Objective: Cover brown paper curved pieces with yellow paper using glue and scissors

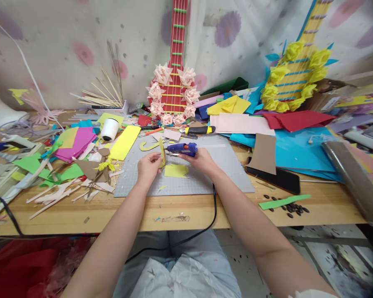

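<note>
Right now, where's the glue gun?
In the head view, the glue gun is in the right hand, nozzle by the yellow strip in the left hand.

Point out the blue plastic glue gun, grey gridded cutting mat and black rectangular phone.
Blue plastic glue gun (180, 148): head view, its body.
Grey gridded cutting mat (189, 187): head view, bare front part.
Black rectangular phone (281, 179): head view, exposed black surface.

Open surface lies at the right part and near left corner of the grey cutting mat (236, 174). Above its middle, a blue glue gun (183, 149) bars passage. On the mat's near side, the counter (174, 203) is passable between the forearms (119, 223), except where a black cord (215, 207) crosses. Obstacles: left of the mat, paper scraps (91, 169); behind it, a cutter (200, 130) and red guitar model (175, 99); right of it, a phone (279, 179).
</note>
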`<control>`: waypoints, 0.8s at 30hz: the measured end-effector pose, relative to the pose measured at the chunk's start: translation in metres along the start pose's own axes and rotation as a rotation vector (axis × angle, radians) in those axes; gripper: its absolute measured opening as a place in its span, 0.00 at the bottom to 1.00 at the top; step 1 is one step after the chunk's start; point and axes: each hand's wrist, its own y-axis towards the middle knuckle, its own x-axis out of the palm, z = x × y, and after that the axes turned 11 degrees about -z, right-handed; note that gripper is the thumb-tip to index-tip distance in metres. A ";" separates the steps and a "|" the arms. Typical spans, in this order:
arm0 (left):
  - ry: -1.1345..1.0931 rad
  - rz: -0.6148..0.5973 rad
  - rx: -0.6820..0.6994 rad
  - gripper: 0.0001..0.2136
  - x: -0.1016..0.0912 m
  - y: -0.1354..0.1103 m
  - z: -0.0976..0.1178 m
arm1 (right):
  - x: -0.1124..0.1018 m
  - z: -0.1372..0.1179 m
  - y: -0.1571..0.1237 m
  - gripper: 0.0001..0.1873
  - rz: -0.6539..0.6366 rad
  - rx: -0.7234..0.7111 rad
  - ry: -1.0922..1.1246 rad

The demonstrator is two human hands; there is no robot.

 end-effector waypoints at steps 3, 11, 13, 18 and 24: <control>0.013 -0.001 0.006 0.13 0.000 0.000 -0.001 | 0.001 0.000 0.001 0.24 0.007 0.007 0.005; 0.014 -0.014 0.006 0.13 0.000 -0.001 -0.001 | 0.002 0.000 0.004 0.22 0.048 0.037 0.020; 0.012 -0.048 0.016 0.14 0.001 -0.001 -0.002 | 0.001 -0.002 0.005 0.22 0.071 0.059 0.028; 0.013 -0.126 0.058 0.16 0.001 0.000 -0.007 | -0.014 0.006 0.005 0.24 0.208 0.175 0.088; -0.114 -0.065 0.025 0.16 -0.003 0.002 -0.001 | -0.059 0.059 -0.009 0.27 0.414 0.325 0.102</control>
